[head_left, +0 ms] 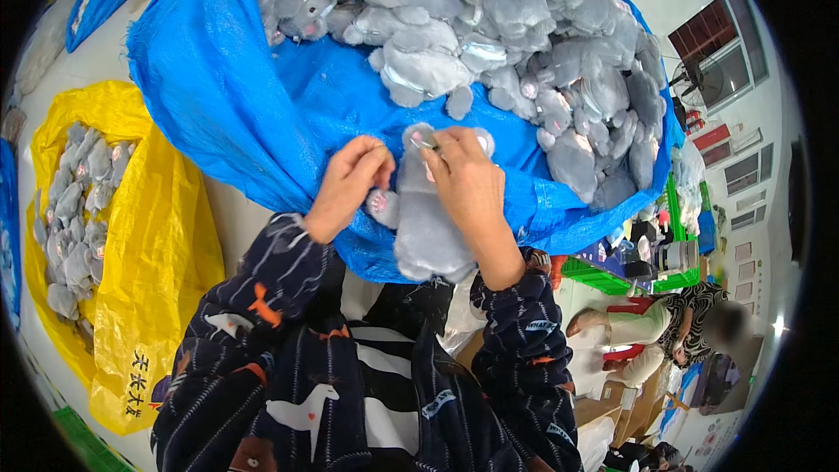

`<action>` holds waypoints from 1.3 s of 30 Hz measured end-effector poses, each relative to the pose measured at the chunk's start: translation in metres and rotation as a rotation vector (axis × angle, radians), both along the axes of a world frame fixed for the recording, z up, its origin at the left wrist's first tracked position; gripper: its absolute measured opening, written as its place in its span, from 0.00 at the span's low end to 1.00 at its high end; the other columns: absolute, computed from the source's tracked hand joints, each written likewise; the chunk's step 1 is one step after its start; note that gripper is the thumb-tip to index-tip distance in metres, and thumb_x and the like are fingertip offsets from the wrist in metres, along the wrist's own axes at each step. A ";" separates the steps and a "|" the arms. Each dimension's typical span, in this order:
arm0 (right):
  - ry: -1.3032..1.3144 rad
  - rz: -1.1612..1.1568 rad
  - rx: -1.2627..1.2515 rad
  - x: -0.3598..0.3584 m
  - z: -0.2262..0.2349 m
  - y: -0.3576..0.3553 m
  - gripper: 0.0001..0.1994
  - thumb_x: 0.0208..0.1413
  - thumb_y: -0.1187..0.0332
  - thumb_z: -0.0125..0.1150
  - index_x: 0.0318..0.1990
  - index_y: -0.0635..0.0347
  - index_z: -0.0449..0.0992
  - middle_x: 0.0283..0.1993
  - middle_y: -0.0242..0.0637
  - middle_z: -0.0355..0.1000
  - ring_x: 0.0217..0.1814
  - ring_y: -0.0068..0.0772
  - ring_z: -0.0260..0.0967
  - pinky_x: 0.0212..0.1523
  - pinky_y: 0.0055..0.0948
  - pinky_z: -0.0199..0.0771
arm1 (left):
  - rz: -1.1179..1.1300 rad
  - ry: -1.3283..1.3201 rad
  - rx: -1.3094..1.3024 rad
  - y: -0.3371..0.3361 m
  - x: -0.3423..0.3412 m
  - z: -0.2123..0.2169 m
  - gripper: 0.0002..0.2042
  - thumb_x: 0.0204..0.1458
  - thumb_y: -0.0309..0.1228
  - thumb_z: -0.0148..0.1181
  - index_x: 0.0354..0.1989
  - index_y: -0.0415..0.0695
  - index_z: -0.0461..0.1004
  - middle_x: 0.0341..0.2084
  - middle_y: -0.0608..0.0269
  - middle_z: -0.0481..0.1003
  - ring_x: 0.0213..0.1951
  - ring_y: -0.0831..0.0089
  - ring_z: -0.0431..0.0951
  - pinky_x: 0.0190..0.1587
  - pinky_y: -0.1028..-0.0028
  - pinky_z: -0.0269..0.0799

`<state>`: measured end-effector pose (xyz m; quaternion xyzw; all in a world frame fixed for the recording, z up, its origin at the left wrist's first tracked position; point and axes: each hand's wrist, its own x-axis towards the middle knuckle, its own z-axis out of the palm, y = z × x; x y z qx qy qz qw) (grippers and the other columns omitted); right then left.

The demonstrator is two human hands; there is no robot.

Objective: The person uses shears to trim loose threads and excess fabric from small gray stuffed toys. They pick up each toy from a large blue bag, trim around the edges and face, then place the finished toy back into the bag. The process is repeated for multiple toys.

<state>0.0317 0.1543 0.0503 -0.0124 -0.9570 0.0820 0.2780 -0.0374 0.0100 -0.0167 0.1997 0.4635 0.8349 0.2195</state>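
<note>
**Grey plush toy pinched at both ends over a blue sack**

Grey plush toy (426,227) lies between the two hands, on the near fold of the blue sack, its body hanging toward the person's lap.

One blue woven sack (227,96) is the largest thing in view, spread wide beyond and under the fingers. A heap of grey plush toys (524,26) fills its far side, beyond the fingertips and to their right; they overlap too much to count, though there are dozens. One lone toy piece (459,102) sits on bare blue cloth just beyond the right fingers.

One yellow sack (157,245) stands well to the left of the left hand, open at the top. A second, smaller batch of grey plush toys (74,210) lies inside it, again too packed to count exactly.

Two dark patterned sleeves (288,280) come up from the lower edge to the hands.

One other person (673,323), seated, is well apart to the lower right of the right hand, beside green crates (612,275).

The left hand (350,183) has its fingers curled and pressed together, pinching the toy's left edge next to a pink-lined ear (378,204). The right hand (468,179) has its fingers bent down and closed on the toy's top, thumb and forefinger pinching a small spot near the head; whether they hold a small tool there cannot be told.
</note>
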 end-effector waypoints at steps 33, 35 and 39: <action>0.028 -0.351 -1.458 0.116 -0.073 0.021 0.17 0.52 0.63 0.62 0.42 0.69 0.71 0.34 0.30 0.71 0.34 0.16 0.63 0.34 0.17 0.62 | 0.146 0.170 -0.255 -0.011 0.054 -0.038 0.15 0.56 0.27 0.52 0.51 0.37 0.64 0.43 0.63 0.70 0.43 0.79 0.69 0.46 0.78 0.64; 0.050 -0.275 -1.415 0.111 -0.074 0.016 0.17 0.51 0.65 0.62 0.42 0.70 0.71 0.34 0.30 0.71 0.34 0.16 0.63 0.35 0.17 0.64 | 0.214 0.436 -0.449 -0.016 0.049 -0.039 0.14 0.56 0.28 0.51 0.50 0.37 0.65 0.42 0.64 0.70 0.42 0.79 0.69 0.45 0.80 0.65; 0.413 -0.160 -1.313 0.102 -0.071 0.008 0.11 0.50 0.71 0.61 0.38 0.68 0.72 0.29 0.29 0.69 0.31 0.15 0.61 0.32 0.19 0.64 | 0.151 -0.085 -0.238 -0.013 0.038 -0.013 0.13 0.57 0.30 0.50 0.49 0.38 0.67 0.41 0.63 0.72 0.42 0.77 0.71 0.44 0.78 0.67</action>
